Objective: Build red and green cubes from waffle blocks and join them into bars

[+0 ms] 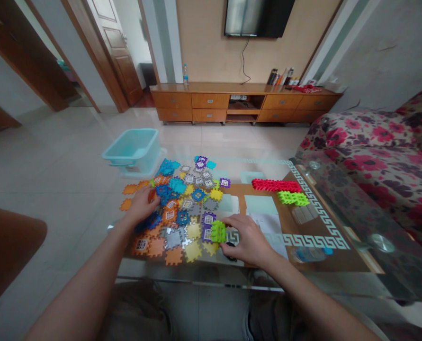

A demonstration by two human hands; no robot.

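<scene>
A loose heap of plastic interlocking puzzle tiles (184,208) in orange, blue, purple, grey and yellow covers the left half of the glass table (324,213). My left hand (142,204) rests on the heap's left side, its fingertips on blue and orange tiles, and holds nothing visible. My right hand (244,239) grips a small stack of lime-green tiles (218,231) at the heap's right edge. Farther right lie a red tile stack (276,185), a green tile stack (292,198) and a grey tile stack (305,214).
White papers (267,225) lie beside my right hand, and a water bottle (310,254) lies near the table's front edge. A turquoise plastic tub (132,151) stands on the floor behind the table. A floral sofa (370,151) runs along the right side.
</scene>
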